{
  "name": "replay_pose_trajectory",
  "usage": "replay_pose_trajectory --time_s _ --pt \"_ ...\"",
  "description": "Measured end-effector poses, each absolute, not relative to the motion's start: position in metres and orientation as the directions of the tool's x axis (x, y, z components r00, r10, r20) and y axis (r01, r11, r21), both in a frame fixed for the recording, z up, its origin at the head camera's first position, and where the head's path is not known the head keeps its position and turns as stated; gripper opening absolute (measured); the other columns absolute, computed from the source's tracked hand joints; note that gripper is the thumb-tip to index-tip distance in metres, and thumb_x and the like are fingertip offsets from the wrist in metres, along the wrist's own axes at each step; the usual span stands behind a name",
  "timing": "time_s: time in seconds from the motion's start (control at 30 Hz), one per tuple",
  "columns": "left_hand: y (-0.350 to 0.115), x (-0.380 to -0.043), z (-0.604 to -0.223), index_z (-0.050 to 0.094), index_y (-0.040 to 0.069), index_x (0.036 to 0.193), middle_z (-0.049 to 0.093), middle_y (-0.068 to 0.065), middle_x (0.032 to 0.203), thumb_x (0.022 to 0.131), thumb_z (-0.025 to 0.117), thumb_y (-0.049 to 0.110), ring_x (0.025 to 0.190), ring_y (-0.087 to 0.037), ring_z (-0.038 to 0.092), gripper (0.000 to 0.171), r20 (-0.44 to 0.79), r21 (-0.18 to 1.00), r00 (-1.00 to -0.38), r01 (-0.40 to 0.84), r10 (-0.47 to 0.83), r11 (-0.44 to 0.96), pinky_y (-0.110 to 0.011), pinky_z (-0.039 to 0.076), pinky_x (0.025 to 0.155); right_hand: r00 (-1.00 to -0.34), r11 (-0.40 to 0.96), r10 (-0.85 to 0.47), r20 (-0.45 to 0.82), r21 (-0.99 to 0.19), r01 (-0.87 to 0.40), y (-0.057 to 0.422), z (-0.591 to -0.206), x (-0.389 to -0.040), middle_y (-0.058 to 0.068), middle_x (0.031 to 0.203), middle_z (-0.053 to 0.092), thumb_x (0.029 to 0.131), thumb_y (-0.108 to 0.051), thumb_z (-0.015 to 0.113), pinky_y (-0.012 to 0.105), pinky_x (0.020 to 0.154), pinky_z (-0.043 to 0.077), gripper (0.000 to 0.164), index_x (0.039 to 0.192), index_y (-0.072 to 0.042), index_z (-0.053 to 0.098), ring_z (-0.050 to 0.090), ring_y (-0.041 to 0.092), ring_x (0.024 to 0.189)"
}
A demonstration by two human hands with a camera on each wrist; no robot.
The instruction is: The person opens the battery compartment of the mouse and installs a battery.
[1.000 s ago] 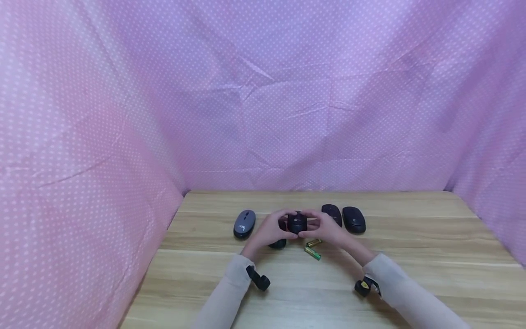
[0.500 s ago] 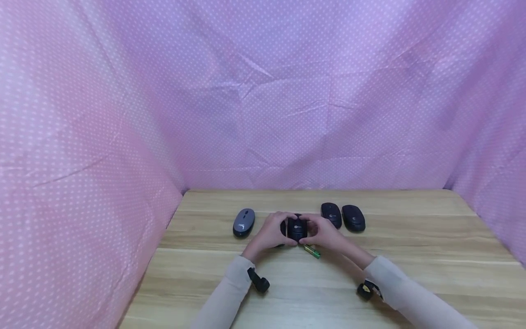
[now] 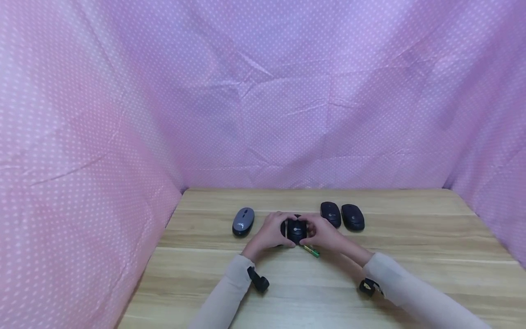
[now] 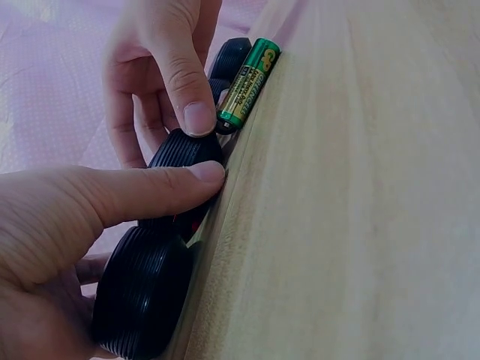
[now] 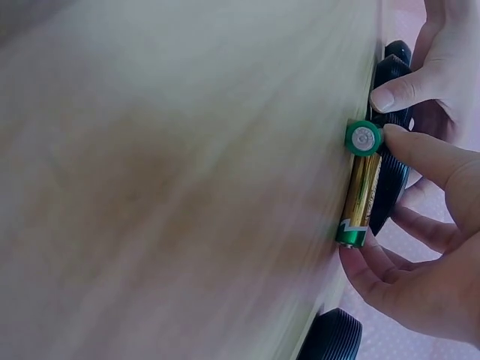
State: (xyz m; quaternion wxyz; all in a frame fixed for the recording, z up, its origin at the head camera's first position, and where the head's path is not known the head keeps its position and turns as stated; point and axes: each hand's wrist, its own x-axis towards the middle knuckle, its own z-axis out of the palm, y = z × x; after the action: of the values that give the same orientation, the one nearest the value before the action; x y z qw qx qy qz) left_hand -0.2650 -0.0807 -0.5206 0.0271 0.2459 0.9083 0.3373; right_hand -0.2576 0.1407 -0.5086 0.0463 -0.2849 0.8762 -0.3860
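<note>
A black computer mouse [image 3: 297, 230] lies at the middle of the table, its top with a small logo facing up. My left hand [image 3: 269, 232] grips its left side between thumb and fingers. From the other side my right hand [image 3: 326, 234] pinches it, the thumbs at its near end. Another black mouse [image 4: 142, 292] sits under the left palm, mostly covered in the head view. Two green and gold batteries lie by my right thumb: one battery [image 5: 364, 138] shows its end, the other battery [image 5: 360, 199] lies lengthwise near the right fingers.
A grey mouse [image 3: 243, 221] lies to the left of my hands. Two more mice, a black mouse [image 3: 330, 214] and a second black mouse [image 3: 353, 217], lie side by side at the right. Pink dotted cloth [image 3: 263, 114] hangs around the wooden table [image 3: 411, 237].
The held mouse has come down and tilted flat, so more of its top shows. Both hands have moved slightly nearer with it, and the right hand now covers one battery in the head view.
</note>
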Motion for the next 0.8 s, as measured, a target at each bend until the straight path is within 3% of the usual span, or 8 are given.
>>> replay_pose_trajectory --time_s 0.23,0.57,0.8 --pt "-0.0821 -0.2657 -0.5195 0.062 0.020 0.134 0.060 -0.007 0.139 0.071 0.095 0.026 0.132 -0.029 0.048 0.072 0.099 0.629 -0.871 0.430 0.481 0.648 -0.048 0.034 0.116 -0.828 0.550 -0.539 0.153 -0.680 -0.484 0.1418 -0.5076 -0.2578 0.011 0.099 0.066 0.077 -0.012 0.089 0.025 0.070 0.054 0.065 0.132 0.006 0.059 0.064 0.019 0.081" --pt "-0.0831 -0.2673 -0.5200 0.062 0.021 0.134 0.060 -0.005 0.139 0.071 0.094 0.027 0.133 -0.028 0.046 0.071 0.085 0.646 -0.868 0.422 0.489 0.637 -0.048 0.033 0.117 -0.825 0.564 -0.554 0.115 -0.676 -0.474 0.1450 -0.5045 -0.2593 0.012 0.086 0.066 0.081 -0.011 0.086 0.022 0.069 0.049 0.063 0.135 0.004 0.058 0.062 0.020 0.077" --pt "-0.0830 -0.2677 -0.5200 0.062 0.020 0.133 0.061 -0.006 0.139 0.071 0.094 0.025 0.134 -0.030 0.045 0.071 0.082 0.657 -0.870 0.414 0.487 0.630 -0.048 0.033 0.117 -0.820 0.562 -0.565 0.096 -0.683 -0.467 0.1462 -0.5037 -0.2603 0.012 0.090 0.068 0.082 -0.012 0.084 0.023 0.071 0.052 0.063 0.136 0.004 0.057 0.064 0.018 0.079"
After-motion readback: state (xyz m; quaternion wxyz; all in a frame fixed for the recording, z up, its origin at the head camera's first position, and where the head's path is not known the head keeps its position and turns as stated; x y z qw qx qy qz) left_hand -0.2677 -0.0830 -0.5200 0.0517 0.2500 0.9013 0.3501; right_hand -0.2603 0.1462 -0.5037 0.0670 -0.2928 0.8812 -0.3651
